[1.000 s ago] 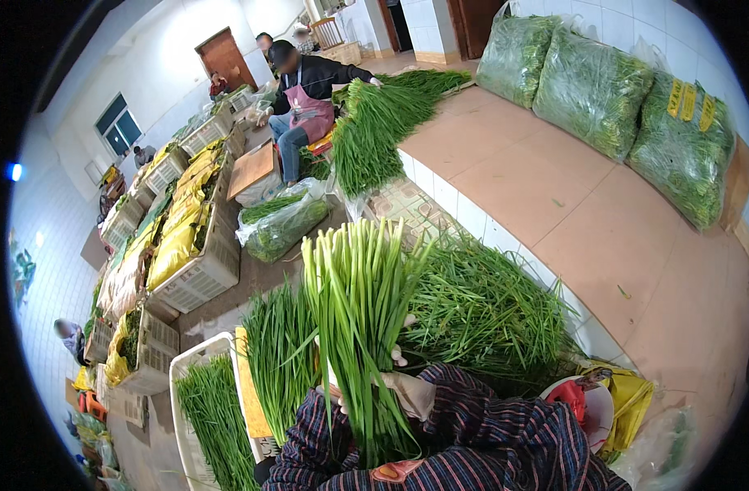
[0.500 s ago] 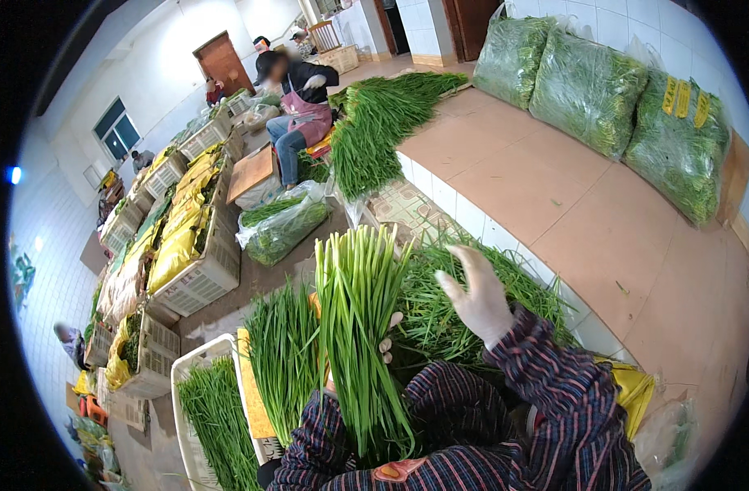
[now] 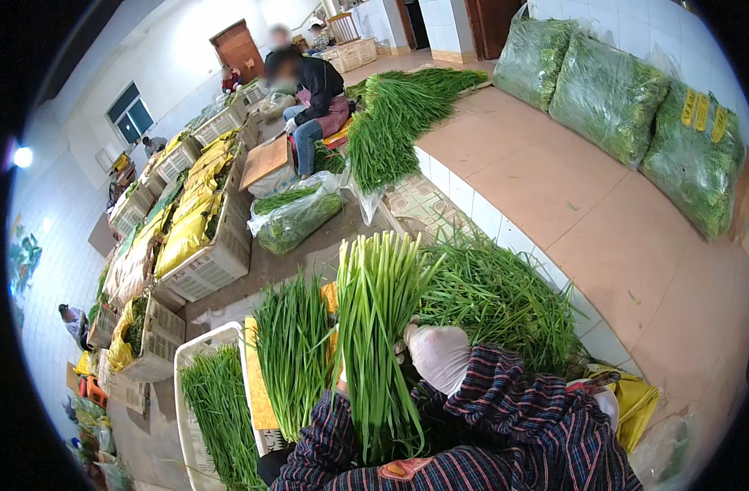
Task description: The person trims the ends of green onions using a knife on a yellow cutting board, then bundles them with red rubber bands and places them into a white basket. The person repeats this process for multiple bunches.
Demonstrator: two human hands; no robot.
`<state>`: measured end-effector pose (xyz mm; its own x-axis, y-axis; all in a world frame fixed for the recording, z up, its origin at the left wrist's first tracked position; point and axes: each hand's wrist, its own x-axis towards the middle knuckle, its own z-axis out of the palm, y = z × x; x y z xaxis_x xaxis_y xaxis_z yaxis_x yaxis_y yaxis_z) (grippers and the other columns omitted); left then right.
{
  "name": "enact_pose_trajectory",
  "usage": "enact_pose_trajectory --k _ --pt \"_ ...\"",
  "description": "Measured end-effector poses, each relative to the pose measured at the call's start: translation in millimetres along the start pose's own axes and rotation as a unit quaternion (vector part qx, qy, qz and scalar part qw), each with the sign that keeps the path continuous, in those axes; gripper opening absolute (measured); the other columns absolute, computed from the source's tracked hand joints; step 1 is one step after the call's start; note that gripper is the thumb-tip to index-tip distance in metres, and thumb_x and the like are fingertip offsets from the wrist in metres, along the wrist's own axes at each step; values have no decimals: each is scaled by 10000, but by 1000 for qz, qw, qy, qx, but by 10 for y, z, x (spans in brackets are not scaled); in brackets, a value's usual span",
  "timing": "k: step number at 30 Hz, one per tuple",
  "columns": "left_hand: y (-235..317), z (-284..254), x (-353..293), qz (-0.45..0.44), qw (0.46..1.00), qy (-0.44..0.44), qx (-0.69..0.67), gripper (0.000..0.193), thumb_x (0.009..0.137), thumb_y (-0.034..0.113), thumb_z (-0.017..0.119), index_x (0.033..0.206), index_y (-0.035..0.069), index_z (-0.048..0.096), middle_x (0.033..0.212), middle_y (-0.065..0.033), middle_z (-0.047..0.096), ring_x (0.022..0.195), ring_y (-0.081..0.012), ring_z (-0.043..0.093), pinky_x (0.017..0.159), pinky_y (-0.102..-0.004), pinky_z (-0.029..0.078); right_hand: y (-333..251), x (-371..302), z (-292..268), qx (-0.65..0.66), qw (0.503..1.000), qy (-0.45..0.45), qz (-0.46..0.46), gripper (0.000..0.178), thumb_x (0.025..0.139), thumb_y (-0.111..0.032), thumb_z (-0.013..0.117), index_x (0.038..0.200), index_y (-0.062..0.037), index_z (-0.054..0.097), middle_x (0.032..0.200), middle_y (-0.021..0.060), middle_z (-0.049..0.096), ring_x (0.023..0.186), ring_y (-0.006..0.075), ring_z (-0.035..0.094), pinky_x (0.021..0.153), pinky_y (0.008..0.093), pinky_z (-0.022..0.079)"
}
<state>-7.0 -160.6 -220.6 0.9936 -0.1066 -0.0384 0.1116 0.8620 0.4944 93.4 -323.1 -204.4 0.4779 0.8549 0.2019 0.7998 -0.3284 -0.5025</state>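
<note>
An upright bundle of garlic chives (image 3: 380, 303), pale stem ends at the top, stands in front of me. My left hand (image 3: 340, 383) is wrapped round it from behind and mostly hidden by the leaves. In a white glove, my right hand (image 3: 440, 357) is closed against the bundle's right side, fingers curled and partly out of sight. Just left of the bundle lies another sheaf of chives (image 3: 292, 352) on a yellow board (image 3: 257, 376). A loose heap of chives (image 3: 497, 299) spreads beyond my right hand.
At left is a white crate (image 3: 186, 417) of chives. Crates with yellow covers (image 3: 196, 233) line the room beyond. A bagged bundle (image 3: 296, 217) lies ahead. A seated co-worker (image 3: 317, 98) is near a big chive pile (image 3: 399, 123). Filled bags (image 3: 607, 98) stand on the raised tiled ledge (image 3: 571, 188).
My right hand has come down and left from the air, its spread fingers closing in on the bundle. The co-worker's raised arm is lowered. The view has shifted slightly.
</note>
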Motion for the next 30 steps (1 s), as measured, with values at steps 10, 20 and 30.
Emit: enact_pose_trajectory --k 10,20,30 --pt "28 -211 62 13 998 63 14 632 902 506 413 1330 43 376 1155 -153 540 1027 -256 539 869 -435 478 265 -68 -434 96 966 -187 150 579 891 -463 460 1272 -28 445 1086 240 581 992 293 581 815 369 489" --pt "142 343 387 -43 958 187 215 495 870 218 596 1308 70 420 1216 -77 543 1053 -193 551 882 -337 465 332 182 -291 761 633 47 137 857 754 -407 720 1383 -48 262 1280 77 442 1161 214 418 1001 349 334" --pt "365 1121 493 44 689 43 722 1078 771 176 731 1423 54 -119 1355 -141 396 1191 -182 423 998 -295 346 206 132 51 914 395 83 31 527 921 -253 505 1360 -50 296 1335 100 417 1212 246 417 1032 396 341"
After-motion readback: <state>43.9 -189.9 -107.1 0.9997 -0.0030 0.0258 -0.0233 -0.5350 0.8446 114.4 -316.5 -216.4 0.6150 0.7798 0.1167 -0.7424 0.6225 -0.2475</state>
